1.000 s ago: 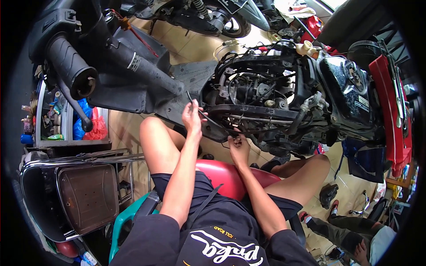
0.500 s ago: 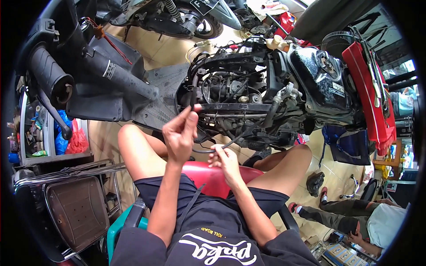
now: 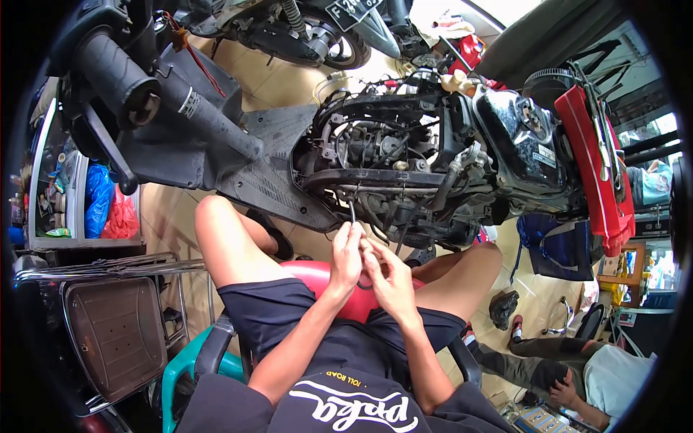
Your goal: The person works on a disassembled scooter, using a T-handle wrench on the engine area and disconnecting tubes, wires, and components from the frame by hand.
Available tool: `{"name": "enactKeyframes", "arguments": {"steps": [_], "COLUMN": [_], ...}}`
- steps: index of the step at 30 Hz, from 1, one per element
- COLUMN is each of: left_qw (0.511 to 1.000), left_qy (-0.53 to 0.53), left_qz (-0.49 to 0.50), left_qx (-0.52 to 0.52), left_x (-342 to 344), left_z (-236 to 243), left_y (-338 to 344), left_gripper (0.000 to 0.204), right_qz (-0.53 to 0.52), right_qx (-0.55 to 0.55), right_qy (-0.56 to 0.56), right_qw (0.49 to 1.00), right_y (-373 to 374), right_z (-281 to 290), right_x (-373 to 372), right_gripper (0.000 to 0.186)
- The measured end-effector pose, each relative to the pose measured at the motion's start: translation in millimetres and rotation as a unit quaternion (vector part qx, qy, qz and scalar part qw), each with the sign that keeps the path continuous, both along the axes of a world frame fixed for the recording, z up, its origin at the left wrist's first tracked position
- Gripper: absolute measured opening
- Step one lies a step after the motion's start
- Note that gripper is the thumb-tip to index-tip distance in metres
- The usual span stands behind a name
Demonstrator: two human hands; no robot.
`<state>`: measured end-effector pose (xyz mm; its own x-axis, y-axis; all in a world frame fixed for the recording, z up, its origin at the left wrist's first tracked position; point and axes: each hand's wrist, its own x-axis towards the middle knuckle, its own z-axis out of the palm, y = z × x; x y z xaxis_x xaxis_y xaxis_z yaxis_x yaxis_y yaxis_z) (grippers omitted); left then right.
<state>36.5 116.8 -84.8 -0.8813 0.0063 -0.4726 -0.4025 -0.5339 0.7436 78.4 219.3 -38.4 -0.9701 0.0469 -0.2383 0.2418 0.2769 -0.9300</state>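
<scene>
Fingers of the left hand pinch a hose protruding toward twelve o'clock; those of the right hand, bunched beside it at four o'clock, hide their grip. Frame at one o'clock.

This is a motorcycle repair workshop, a crowded one. A scooter stands partly stripped, its engine and black frame laid bare, and a second motorbike is parked beyond it on the tiled floor. At the left, a cabinet holds assorted small goods and plastic bags, blue and red; a chrome-framed chair is near it. More odds and ends lie at the lower right, near another person.
</scene>
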Motion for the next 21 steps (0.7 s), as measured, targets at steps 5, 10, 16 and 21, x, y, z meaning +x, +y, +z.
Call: {"name": "enactKeyframes", "arguments": {"steps": [5,10,16,21], "left_qw": [0.991,0.983,0.991,0.963], "left_qy": [-0.012,-0.085,-0.024,0.028], "left_qz": [0.007,0.080,0.109,0.224], "left_qx": [0.136,0.143,0.079,-0.149], "left_x": [-17,-18,-23,-19], "left_z": [28,18,-34,-25], "left_y": [16,46,61,36], "left_gripper": [0.026,0.016,0.022,0.022], "right_qz": [-0.031,-0.099,-0.125,-0.155], "right_qx": [0.123,0.133,0.122,0.194], "right_qy": [0.021,0.101,0.053,0.121], "right_qw": [0.992,0.981,0.983,0.961], "right_y": [11,9,16,23], "right_z": [32,10,13,14], "right_x": [-16,-21,-39,-46], "right_gripper": [0.045,0.035,0.022,0.020]}}
